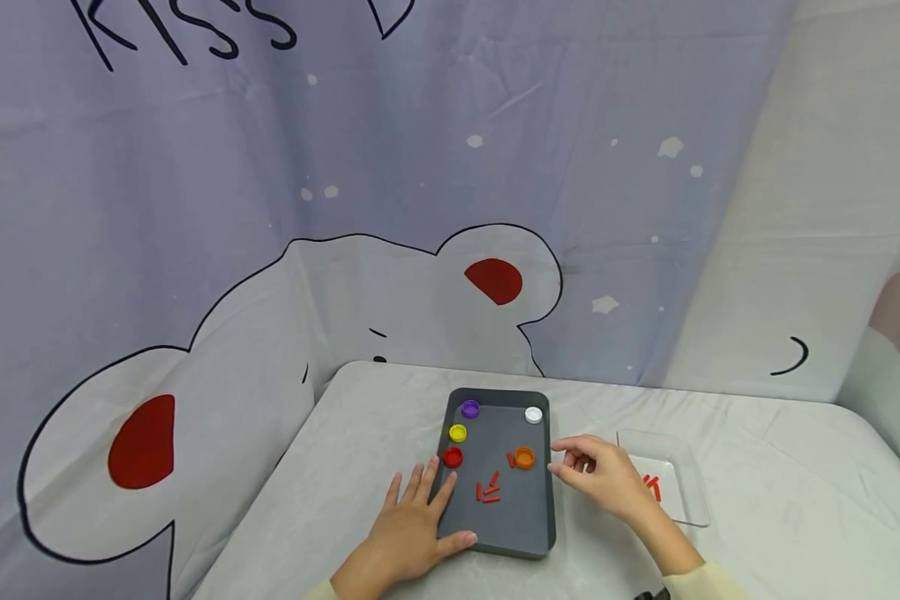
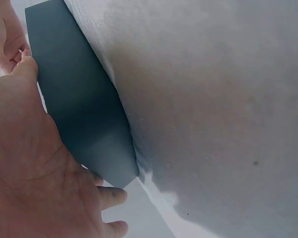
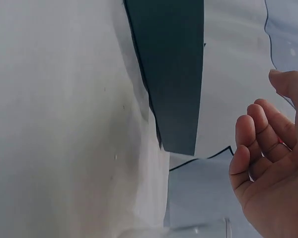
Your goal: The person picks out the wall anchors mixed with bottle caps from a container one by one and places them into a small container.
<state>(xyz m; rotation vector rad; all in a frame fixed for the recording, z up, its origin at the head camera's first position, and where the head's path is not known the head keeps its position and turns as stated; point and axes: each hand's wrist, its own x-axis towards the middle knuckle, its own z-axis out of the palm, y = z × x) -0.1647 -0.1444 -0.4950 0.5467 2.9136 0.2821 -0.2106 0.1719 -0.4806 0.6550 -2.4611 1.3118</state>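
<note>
A dark grey tray [image 1: 517, 521] lies on the white-covered table. My left hand [image 1: 408, 533] rests on its near left edge with spread fingers; in the left wrist view that hand [image 2: 44, 168] lies along the tray's side wall [image 2: 84, 89]. Just off the tray's right edge hovers my right hand [image 1: 600, 475], thumb and index apart, the other fingers loosely curled. A tiny red spot shows between those fingers in the right wrist view; its source is unclear. Several short red sticks [image 1: 491, 491] lie inside the tray, one beside an orange round cup [image 1: 524, 457].
Red [image 1: 453, 457], yellow [image 1: 457, 432] and purple [image 1: 471, 408] cups line the tray's left side; a white cup [image 1: 533, 414] sits at its far right. A clear box [image 1: 690, 492] with more red sticks stands right, beneath the right forearm. A printed curtain [image 1: 420, 150] hangs behind.
</note>
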